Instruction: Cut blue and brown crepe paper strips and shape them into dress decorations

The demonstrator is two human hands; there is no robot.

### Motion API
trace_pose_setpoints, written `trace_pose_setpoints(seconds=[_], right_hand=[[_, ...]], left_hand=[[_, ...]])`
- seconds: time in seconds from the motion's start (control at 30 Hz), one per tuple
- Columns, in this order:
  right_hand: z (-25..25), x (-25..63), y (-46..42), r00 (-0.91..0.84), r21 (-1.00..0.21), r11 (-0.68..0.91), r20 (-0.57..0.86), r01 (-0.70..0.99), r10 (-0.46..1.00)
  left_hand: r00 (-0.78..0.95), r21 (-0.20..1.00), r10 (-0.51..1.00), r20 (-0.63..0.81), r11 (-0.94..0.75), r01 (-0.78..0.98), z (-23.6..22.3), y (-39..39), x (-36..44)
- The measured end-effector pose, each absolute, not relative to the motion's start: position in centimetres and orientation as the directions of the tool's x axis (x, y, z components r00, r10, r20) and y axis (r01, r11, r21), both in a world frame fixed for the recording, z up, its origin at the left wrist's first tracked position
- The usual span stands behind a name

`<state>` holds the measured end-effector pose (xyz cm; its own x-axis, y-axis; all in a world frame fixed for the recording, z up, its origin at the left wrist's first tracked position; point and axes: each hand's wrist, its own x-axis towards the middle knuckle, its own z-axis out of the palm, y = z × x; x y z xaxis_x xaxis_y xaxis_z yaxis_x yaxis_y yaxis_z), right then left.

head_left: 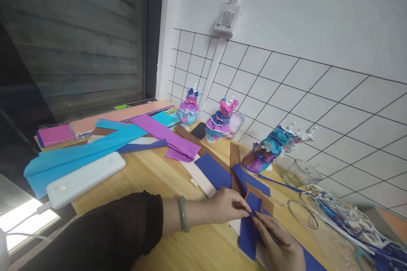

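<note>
My left hand (226, 205), with a green bangle on the wrist and a dark sleeve, pinches the top edge of a dark blue foam sheet (249, 230) lying on the wooden table (152, 178). From the lower right, my right hand (280, 245) meets the same sheet with its fingers closed; a thin tool seems to lie under them, though I cannot make it out. Brown strips (235, 154) and more dark blue pieces (214, 171) lie just beyond the hands.
Three small doll dresses on stands (189, 108) (221, 120) (270, 148) line the wire-grid wall. Cyan (82, 154), purple (168, 137) and pink (55, 134) sheets cover the left. A white power bank (85, 179) lies near left. A glass jar (300, 173), a ring (302, 214) and scrap trimmings (352, 224) sit right.
</note>
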<state>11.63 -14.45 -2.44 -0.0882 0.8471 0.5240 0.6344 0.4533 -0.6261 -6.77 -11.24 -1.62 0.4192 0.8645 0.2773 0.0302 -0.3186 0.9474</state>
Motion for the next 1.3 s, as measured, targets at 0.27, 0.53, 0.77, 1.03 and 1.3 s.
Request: trace_pose_setpoints(seconds=[0.27, 0.53, 0.77, 1.03, 1.3], right_hand=[[-2.38, 11.58, -14.62, -0.114, -0.608, 0.468, 0.528, 0.641, 0.842], [-2.93, 11.75, -14.62, -0.105, -0.617, 0.441, 0.503, 0.652, 0.858], [-2.9, 11.65, -14.45, -0.093, -0.596, 0.441, 0.522, 0.671, 0.848], [-3.03, 11.91, -14.59, -0.137, -0.559, 0.477, 0.542, 0.678, 0.829], [-2.82, 11.76, -14.69, -0.122, -0.568, 0.462, 0.534, 0.681, 0.837]], left_hand=[[0.427, 0.923, 0.863, 0.272, -0.359, 0.139, -1.6, -11.15, -6.9], [0.436, 0.832, 0.808, 0.395, -0.516, 0.202, -1.87, -10.81, -6.95], [0.444, 0.817, 0.792, 0.419, -0.542, 0.196, -2.07, -10.73, -6.86], [0.45, 0.803, 0.778, 0.437, -0.563, 0.194, -2.38, -10.55, -6.78], [0.437, 0.818, 0.798, 0.416, -0.538, 0.204, -1.93, -10.73, -6.98]])
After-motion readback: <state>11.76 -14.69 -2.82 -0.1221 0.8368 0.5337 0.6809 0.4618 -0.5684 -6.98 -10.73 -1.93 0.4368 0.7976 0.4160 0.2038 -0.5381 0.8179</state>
